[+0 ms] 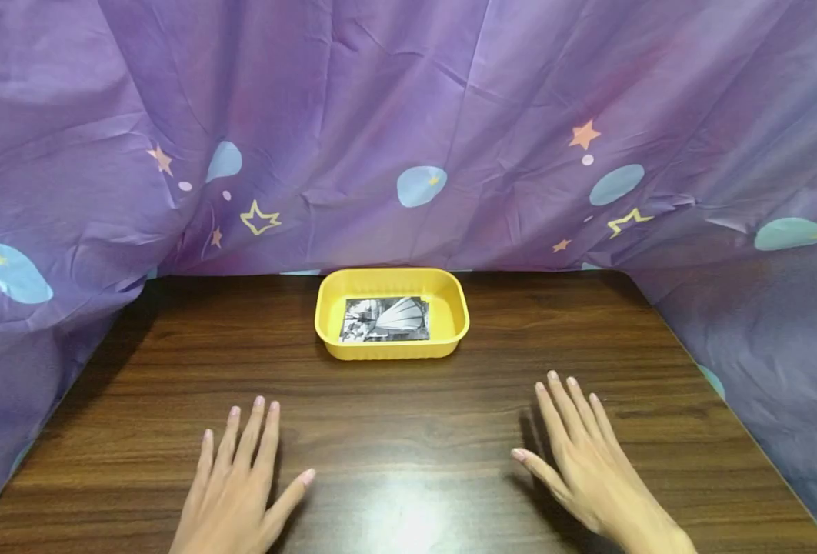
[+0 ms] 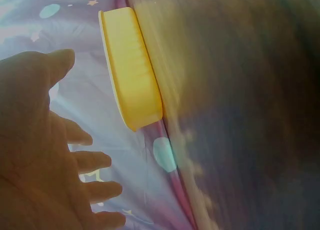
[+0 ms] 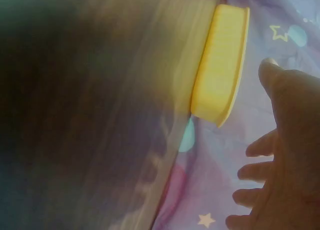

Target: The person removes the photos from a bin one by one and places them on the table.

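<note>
At the back middle of the table stands a yellow plastic basket [image 1: 391, 352], also seen from the side in the left wrist view [image 2: 131, 69] and the right wrist view [image 3: 220, 64]. Inside it lie black-and-white printed cards or photos [image 1: 386, 318], slightly fanned; how many cannot be told. My left hand [image 1: 235, 481], palm down with fingers spread, is over the front left of the table and holds nothing. My right hand [image 1: 588, 465] is likewise spread over the front right, holding nothing. Both hands are apart from the basket.
The dark wood-grain table [image 1: 173, 369] carries the basket. A purple curtain [image 1: 353, 115] with stars and blue shapes hangs behind the table and along both sides. Light glares off the tabletop near its front middle.
</note>
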